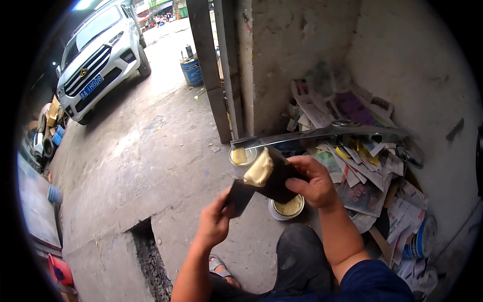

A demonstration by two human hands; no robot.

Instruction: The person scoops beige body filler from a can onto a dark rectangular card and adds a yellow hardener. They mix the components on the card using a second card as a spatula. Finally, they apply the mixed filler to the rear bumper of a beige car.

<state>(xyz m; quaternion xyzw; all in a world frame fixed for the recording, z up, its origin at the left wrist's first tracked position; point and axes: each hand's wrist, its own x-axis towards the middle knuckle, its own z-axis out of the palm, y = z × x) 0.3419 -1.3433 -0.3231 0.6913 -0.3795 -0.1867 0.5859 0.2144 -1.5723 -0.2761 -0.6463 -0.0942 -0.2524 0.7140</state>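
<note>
My left hand [216, 221] grips a dark flat putty scraper [240, 197], its blade slanting up to the right. Closed on the edge of a wider dark plate [279, 180] is my right hand [313, 181], thumb on top. A thick lump of cream-yellow putty [259, 168] lies at the plate's left side, where the scraper's upper edge meets or nearly meets it. Below the plate stands an open tin of putty [288, 207], partly hidden by it. Another tin [243, 155], with a yellowish patch on top, sits just beyond.
Behind my hands a long dark, glossy strip [322, 135] spans the newspaper pile [365, 194] by the wall. A slot [151, 251] is cut in the concrete floor at front left. A metal post [214, 90], a blue drum [191, 73] and a white vehicle [95, 58] stand farther off.
</note>
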